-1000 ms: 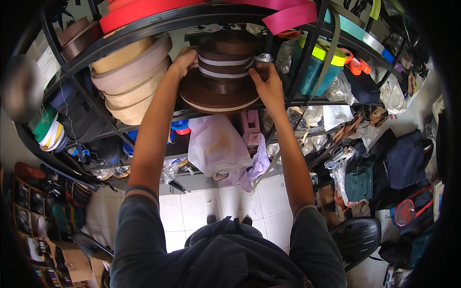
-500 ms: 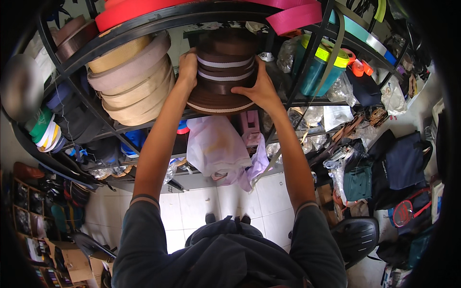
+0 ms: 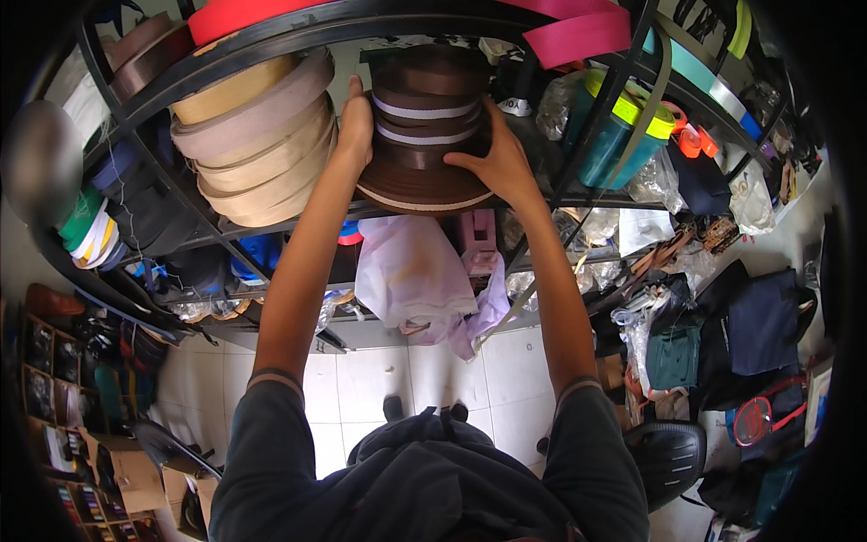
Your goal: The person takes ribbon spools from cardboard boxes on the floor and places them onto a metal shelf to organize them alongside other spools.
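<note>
A stack of dark brown webbing rolls (image 3: 424, 156), some with pale edges, sits on the black shelf between my hands. My left hand (image 3: 356, 128) presses along its left side, fingers pointing up and away. On the right side my right hand (image 3: 506, 161) grips the stack, thumb across the front and the other fingers partly hidden behind it. The widest roll lies at the bottom. Left of my left hand stands a stack of beige and tan webbing rolls (image 3: 262, 176).
Black metal shelf bars (image 3: 253, 68) frame the rolls. Above lie a red roll (image 3: 244, 18) and pink webbing (image 3: 578, 41). A teal container (image 3: 607, 149) stands to the right. A white plastic bag (image 3: 411, 275) hangs below. A black chair (image 3: 666, 456) is behind at right.
The view has shifted slightly. My left hand's fingers now stretch out straighter beside the stack. My right hand stays on the rolls, which keep their place on the shelf.
</note>
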### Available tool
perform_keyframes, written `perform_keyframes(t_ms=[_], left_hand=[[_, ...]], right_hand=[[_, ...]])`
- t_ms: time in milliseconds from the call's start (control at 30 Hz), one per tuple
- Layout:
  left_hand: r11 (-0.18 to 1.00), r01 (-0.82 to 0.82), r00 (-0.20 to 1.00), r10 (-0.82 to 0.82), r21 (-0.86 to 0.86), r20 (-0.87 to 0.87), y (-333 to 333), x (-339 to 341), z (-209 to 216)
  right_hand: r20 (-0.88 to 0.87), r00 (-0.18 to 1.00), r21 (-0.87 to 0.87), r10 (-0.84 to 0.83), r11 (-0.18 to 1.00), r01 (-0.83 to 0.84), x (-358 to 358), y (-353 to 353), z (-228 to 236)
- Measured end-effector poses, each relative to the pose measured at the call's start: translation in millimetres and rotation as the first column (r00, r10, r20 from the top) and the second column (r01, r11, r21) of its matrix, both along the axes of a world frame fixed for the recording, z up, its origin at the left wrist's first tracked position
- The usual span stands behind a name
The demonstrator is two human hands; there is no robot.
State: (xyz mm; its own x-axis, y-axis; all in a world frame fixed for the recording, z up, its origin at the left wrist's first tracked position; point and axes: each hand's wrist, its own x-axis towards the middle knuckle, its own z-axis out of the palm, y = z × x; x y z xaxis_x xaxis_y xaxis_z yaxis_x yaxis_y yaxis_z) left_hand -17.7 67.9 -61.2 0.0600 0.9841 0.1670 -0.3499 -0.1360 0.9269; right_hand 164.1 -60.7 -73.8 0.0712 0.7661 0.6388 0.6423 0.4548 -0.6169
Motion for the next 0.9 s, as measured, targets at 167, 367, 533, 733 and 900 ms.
perform_keyframes(t_ms=[167,367,533,733,900], left_hand=[[0.988,-0.046,0.977,0.075,0.145,-0.199,-38,-19,-16],[0.84,-0.254,0.89,0.397,0.479,-0.224,-161,-52,-54],[0.896,-0.429,0.861,0.444,0.115,-0.25,-298,-112,-116],[0.569,-0.793,0.61,0.743,-0.219,-0.276,-474,-182,-202],[0.244,-0.919,0.327,0.909,-0.309,-0.258,-591,-219,-230]], right_hand=[[-0.053,0.997,0.174,0.049,0.984,-0.039,5,-25,-25],[-0.127,0.972,0.342,0.2,0.928,-0.146,-36,-74,-56],[-0.178,0.881,0.29,0.439,0.879,-0.379,-99,-123,-98],[-0.475,0.515,-0.121,0.714,0.526,-0.842,-199,-193,-191],[-0.516,0.347,-0.33,0.783,0.192,-0.924,-278,-267,-207]])
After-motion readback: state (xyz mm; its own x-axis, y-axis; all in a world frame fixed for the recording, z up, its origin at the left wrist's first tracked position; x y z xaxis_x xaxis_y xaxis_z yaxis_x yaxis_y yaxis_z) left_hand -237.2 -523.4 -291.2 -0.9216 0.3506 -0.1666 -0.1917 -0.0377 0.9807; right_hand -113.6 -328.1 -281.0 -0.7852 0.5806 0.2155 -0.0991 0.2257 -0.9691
